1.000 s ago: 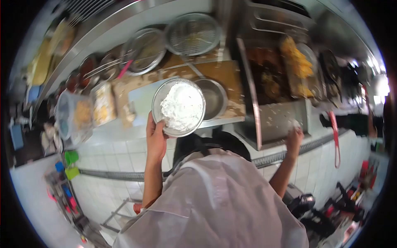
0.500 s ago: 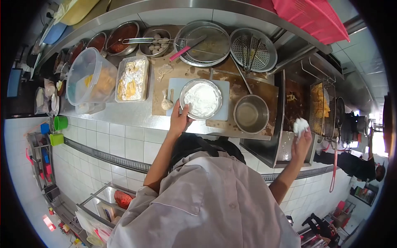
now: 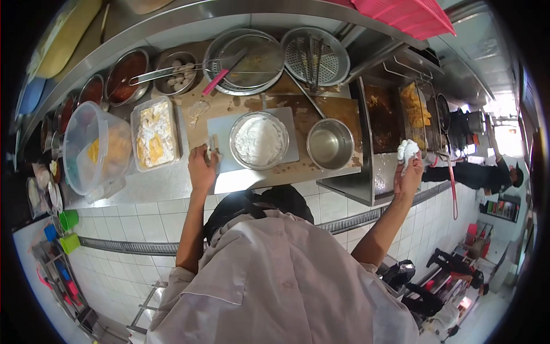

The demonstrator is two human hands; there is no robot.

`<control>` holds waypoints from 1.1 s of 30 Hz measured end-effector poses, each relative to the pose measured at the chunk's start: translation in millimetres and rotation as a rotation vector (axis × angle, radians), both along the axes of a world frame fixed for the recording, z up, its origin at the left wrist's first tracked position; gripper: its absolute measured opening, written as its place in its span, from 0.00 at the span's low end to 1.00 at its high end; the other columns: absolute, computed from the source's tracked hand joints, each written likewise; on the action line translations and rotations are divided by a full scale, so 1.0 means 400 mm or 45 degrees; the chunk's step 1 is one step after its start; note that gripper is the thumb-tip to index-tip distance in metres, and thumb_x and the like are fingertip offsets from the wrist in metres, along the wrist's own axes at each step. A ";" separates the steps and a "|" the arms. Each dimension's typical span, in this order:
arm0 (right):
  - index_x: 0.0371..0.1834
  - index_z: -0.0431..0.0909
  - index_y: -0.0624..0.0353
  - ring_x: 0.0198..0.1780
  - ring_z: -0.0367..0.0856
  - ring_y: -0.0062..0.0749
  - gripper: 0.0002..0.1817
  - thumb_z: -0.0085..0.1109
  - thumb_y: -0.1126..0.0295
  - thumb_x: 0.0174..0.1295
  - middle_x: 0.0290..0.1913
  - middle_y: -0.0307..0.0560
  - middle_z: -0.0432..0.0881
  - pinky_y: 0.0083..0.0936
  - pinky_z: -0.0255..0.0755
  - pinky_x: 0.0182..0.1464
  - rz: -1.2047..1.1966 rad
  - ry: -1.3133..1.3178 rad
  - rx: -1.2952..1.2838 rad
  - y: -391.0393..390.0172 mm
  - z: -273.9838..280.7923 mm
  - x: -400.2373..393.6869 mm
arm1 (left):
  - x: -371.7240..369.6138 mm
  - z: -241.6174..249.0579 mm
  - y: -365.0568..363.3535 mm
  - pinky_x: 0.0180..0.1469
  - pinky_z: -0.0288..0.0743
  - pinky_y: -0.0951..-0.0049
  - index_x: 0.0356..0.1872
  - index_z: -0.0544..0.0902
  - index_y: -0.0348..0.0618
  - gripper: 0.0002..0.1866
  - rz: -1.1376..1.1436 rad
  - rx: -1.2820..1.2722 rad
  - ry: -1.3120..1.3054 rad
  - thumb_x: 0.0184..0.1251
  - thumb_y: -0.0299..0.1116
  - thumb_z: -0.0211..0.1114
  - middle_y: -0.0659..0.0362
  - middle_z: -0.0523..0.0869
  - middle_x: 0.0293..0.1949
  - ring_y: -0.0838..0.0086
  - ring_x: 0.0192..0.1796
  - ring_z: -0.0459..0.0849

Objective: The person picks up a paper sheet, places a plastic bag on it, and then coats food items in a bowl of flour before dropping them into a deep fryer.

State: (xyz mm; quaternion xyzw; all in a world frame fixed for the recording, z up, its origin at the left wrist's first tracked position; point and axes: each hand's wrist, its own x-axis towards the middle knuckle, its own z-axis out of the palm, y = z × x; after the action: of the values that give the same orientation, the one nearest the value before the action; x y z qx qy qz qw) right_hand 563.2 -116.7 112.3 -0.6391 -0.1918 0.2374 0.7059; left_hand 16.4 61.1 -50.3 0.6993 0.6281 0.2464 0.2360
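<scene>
My right hand point(image 3: 408, 175) is closed round a flour-coated piece of food point(image 3: 407, 150), raised at the right beside the fryer. My left hand point(image 3: 202, 166) is at the board's left edge, its fingers curled at a small pale bundle point(image 3: 213, 147) that they partly hide. Just right of it, a steel bowl of white flour point(image 3: 259, 141) stands on a pale cutting board point(image 3: 293, 150). A steel saucepan point(image 3: 330, 144) with a long handle sits to the right of the board.
Left of the board are a tray of floured pieces point(image 3: 155, 135) and a clear plastic tub point(image 3: 77, 157). Behind stand a strainer point(image 3: 252, 60), a perforated pan point(image 3: 338, 63) and bowls of red sauce point(image 3: 127, 74). A frying basket point(image 3: 421, 114) hangs at the right. Another person point(image 3: 481, 175) stands far right.
My left hand has let go of the flour bowl and moved left to the small pale bundle. My right hand still holds the floured piece near the fryer. The view has shifted.
</scene>
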 end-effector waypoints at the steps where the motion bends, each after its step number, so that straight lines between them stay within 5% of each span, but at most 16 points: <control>1: 0.67 0.77 0.66 0.57 0.88 0.32 0.17 0.49 0.80 0.79 0.61 0.50 0.87 0.25 0.82 0.60 -0.046 -0.035 0.026 -0.014 0.015 0.018 | 0.001 -0.001 0.007 0.53 0.75 0.46 0.53 0.82 0.34 0.16 -0.005 -0.043 0.002 0.71 0.33 0.68 0.42 0.84 0.46 0.43 0.50 0.82; 5: 0.69 0.75 0.68 0.56 0.87 0.31 0.22 0.54 0.81 0.72 0.59 0.52 0.87 0.23 0.80 0.56 -0.336 -0.424 0.021 -0.041 0.086 0.100 | -0.018 -0.030 0.015 0.37 0.74 0.58 0.45 0.81 0.28 0.12 -0.076 0.157 -0.083 0.74 0.29 0.69 0.44 0.82 0.37 0.54 0.36 0.83; 11: 0.67 0.74 0.70 0.52 0.87 0.31 0.22 0.56 0.82 0.70 0.55 0.52 0.87 0.23 0.80 0.51 -0.683 -0.559 -0.138 -0.004 0.130 0.238 | -0.038 0.006 -0.070 0.35 0.73 0.66 0.44 0.83 0.32 0.08 0.165 -0.063 -0.073 0.76 0.29 0.69 0.52 0.80 0.31 0.67 0.31 0.81; 12: 0.67 0.74 0.71 0.51 0.86 0.30 0.22 0.55 0.82 0.69 0.55 0.52 0.86 0.23 0.80 0.52 -0.590 -0.498 0.084 0.015 0.114 0.251 | -0.038 0.005 -0.087 0.39 0.75 0.71 0.45 0.84 0.33 0.08 0.182 -0.082 -0.235 0.78 0.30 0.68 0.56 0.84 0.34 0.75 0.35 0.81; 15: 0.64 0.77 0.70 0.50 0.87 0.29 0.21 0.53 0.84 0.68 0.52 0.51 0.88 0.22 0.80 0.52 -0.467 -0.338 0.076 0.075 0.035 0.215 | -0.025 0.030 -0.133 0.43 0.76 0.75 0.45 0.86 0.36 0.08 0.307 -0.115 -0.411 0.79 0.31 0.68 0.61 0.86 0.35 0.78 0.37 0.81; 17: 0.59 0.81 0.70 0.49 0.88 0.29 0.19 0.54 0.86 0.65 0.50 0.49 0.89 0.24 0.82 0.52 0.057 -0.590 -0.224 0.103 -0.021 0.162 | -0.008 0.062 -0.158 0.43 0.75 0.78 0.44 0.86 0.37 0.09 0.374 -0.135 -0.417 0.81 0.34 0.67 0.64 0.85 0.34 0.82 0.38 0.80; 19: 0.53 0.85 0.68 0.49 0.89 0.28 0.18 0.55 0.87 0.61 0.49 0.47 0.90 0.26 0.83 0.52 0.518 -0.484 -0.262 0.162 -0.012 0.015 | 0.005 0.075 -0.184 0.43 0.74 0.78 0.44 0.87 0.36 0.10 0.451 -0.120 -0.456 0.81 0.34 0.67 0.64 0.84 0.32 0.83 0.38 0.80; 21: 0.53 0.86 0.69 0.51 0.90 0.33 0.17 0.59 0.86 0.60 0.53 0.50 0.91 0.28 0.83 0.53 0.607 -0.137 -0.385 0.175 -0.166 -0.056 | 0.009 0.085 -0.202 0.43 0.74 0.78 0.44 0.87 0.36 0.10 0.483 -0.093 -0.507 0.80 0.34 0.68 0.64 0.85 0.32 0.84 0.38 0.80; 23: 0.54 0.85 0.69 0.52 0.91 0.45 0.19 0.65 0.84 0.58 0.54 0.58 0.90 0.33 0.83 0.56 0.929 -0.706 -0.569 0.200 -0.124 -0.128 | 0.024 0.104 -0.207 0.45 0.75 0.78 0.46 0.87 0.35 0.11 0.509 -0.077 -0.530 0.80 0.35 0.68 0.63 0.87 0.34 0.83 0.39 0.81; 26: 0.55 0.85 0.69 0.54 0.89 0.57 0.21 0.70 0.82 0.56 0.56 0.63 0.88 0.39 0.83 0.59 1.117 -1.076 -0.626 0.206 -0.179 -0.171 | 0.055 0.152 -0.208 0.50 0.76 0.78 0.49 0.88 0.35 0.13 0.516 -0.078 -0.546 0.81 0.36 0.68 0.61 0.91 0.40 0.80 0.43 0.84; 33: 0.51 0.86 0.69 0.53 0.89 0.59 0.19 0.72 0.81 0.53 0.53 0.63 0.89 0.41 0.83 0.57 0.851 -1.008 -0.452 0.226 -0.090 -0.174 | 0.051 0.181 -0.198 0.54 0.77 0.76 0.50 0.87 0.35 0.11 0.457 0.000 -0.724 0.81 0.35 0.67 0.61 0.90 0.43 0.79 0.47 0.85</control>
State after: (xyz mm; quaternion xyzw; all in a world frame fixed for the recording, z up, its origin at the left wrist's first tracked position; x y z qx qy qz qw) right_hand 493.4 -26.3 76.4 -0.6934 -0.5924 0.2187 0.3471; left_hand 37.0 -18.1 21.9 0.4809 0.6501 0.4693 0.3547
